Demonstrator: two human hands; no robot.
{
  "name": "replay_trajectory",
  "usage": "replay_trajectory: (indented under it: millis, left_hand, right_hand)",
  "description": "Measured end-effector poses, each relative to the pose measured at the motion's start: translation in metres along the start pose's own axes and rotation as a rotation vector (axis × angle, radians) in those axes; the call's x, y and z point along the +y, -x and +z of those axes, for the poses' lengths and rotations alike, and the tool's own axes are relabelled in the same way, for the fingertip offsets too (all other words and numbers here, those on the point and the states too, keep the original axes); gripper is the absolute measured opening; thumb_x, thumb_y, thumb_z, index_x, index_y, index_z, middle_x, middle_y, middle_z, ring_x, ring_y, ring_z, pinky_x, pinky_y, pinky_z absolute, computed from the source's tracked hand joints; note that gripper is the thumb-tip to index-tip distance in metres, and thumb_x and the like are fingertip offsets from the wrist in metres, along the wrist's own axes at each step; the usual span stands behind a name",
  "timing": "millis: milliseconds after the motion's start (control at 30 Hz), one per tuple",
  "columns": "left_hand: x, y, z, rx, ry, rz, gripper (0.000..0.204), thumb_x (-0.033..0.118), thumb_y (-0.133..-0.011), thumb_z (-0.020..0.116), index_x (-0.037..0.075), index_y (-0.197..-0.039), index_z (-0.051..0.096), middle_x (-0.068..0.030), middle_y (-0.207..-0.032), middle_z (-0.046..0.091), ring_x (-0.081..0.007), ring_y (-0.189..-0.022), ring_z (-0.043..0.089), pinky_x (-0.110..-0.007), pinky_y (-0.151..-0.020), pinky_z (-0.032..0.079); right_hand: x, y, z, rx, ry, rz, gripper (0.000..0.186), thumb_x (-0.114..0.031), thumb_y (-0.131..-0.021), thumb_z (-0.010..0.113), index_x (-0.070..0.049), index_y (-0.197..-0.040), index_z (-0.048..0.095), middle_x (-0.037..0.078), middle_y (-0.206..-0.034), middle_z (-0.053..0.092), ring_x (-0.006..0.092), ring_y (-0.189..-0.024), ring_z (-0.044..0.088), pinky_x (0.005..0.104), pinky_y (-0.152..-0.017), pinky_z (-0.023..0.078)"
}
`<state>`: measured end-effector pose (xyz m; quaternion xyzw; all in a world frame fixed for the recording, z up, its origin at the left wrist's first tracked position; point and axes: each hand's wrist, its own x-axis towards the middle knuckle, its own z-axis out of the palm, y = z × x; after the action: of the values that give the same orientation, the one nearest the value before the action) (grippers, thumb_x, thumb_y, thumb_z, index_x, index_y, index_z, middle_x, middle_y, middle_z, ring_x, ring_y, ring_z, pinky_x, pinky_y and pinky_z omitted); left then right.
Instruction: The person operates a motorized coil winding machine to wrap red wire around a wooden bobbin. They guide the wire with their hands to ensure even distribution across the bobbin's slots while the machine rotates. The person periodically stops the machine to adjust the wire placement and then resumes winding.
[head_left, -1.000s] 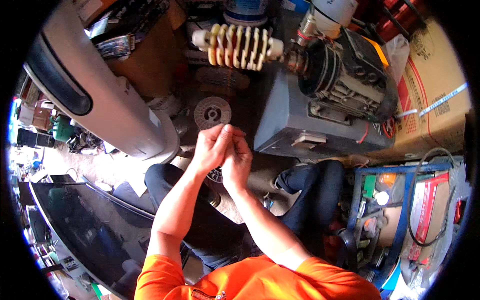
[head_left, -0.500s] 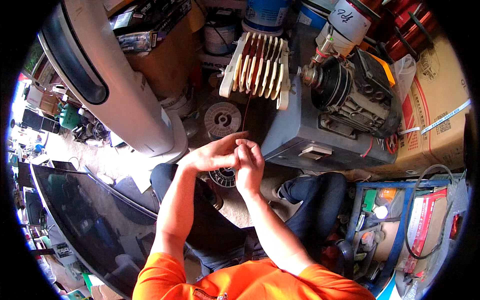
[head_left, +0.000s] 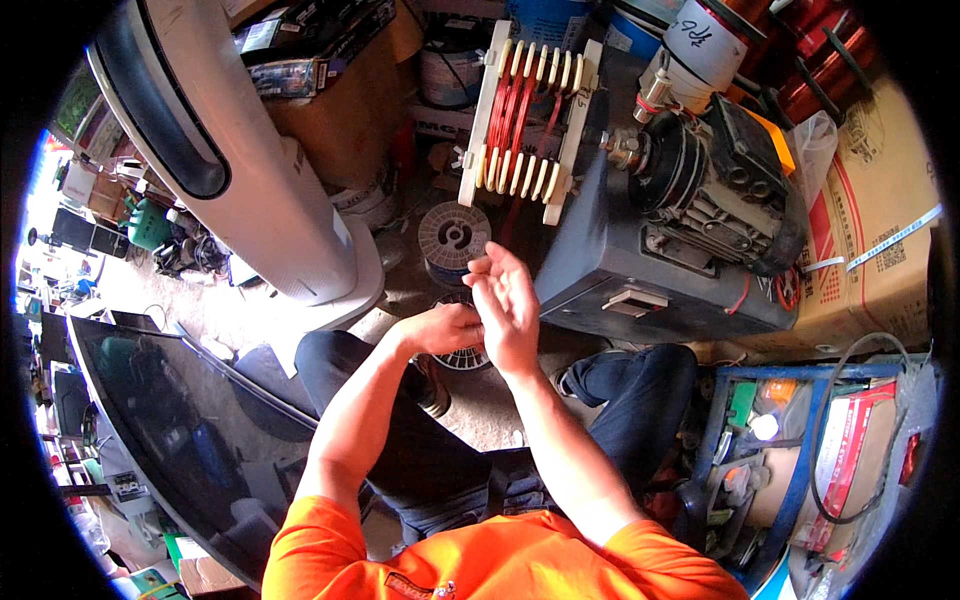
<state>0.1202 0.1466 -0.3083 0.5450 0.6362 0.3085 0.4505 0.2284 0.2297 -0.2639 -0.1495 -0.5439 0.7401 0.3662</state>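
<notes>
My left hand [head_left: 443, 329] is closed in front of my knees, its fingertips tucked against the right hand's palm side; what they hold, if anything, is hidden. Just to its right, my right hand [head_left: 509, 308] is raised with its fingers stretched upward and no object visible in it. Beyond both hands stands a pale slatted winding former [head_left: 531, 125] with reddish copper wire wound across it. A wire spool [head_left: 455, 237] sits on the floor behind my hands, and another spool [head_left: 463, 357] is partly covered by them. I cannot make out wire between my fingers.
The former is joined to a dark electric motor [head_left: 725, 190] on a grey machine base [head_left: 600, 260]. A tall white appliance [head_left: 270, 220] stands left, above a dark glass panel [head_left: 190, 420]. At right are a blue-framed crate [head_left: 715, 430] of odds and ends and a cardboard box [head_left: 870, 220].
The former has turned, showing more of its red wire. My right hand's fingers have straightened upward from a curled grip. My left hand has drawn its fingers in and sits slightly nearer.
</notes>
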Motion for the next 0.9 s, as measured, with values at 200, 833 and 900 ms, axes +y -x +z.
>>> replay_trajectory:
  millis: [200,833,900]
  left_hand:
    - [0.018,-0.006,-0.003,-0.036,0.064,0.026,0.021,0.015,-0.090,0.050,-0.002,-0.091,0.062,-0.0144,-0.077,0.066,-0.0203,-0.072,0.064,-0.035,-0.067,0.050]
    - [-0.079,-0.041,0.029,-0.502,-0.579,-0.117,0.051,0.048,-0.089,0.047,0.007,-0.118,0.057,-0.0132,-0.114,0.061,-0.0269,-0.108,0.057,-0.035,-0.090,0.045]
    - [-0.051,-0.041,-0.003,-0.359,-0.374,-0.299,0.083,0.061,-0.079,0.057,0.009,-0.140,0.035,-0.0160,-0.143,0.036,-0.0299,-0.130,0.037,-0.035,-0.108,0.029]
  right_hand:
    - [0.032,0.039,-0.039,-0.001,0.658,-0.209,0.017,-0.009,-0.087,0.059,0.002,-0.100,0.057,0.018,-0.103,0.059,0.0289,-0.095,0.059,0.0355,-0.081,0.048]
    - [-0.076,-0.079,0.021,0.238,-0.020,-0.163,0.016,-0.016,-0.093,0.053,-0.001,-0.092,0.060,-0.002,-0.065,0.051,0.0017,-0.053,0.039,0.0173,-0.045,0.027]
    - [-0.074,-0.072,0.013,0.266,0.018,-0.178,0.016,-0.015,-0.093,0.053,-0.001,-0.091,0.061,-0.006,-0.063,0.047,0.0008,-0.054,0.037,0.0174,-0.047,0.026]
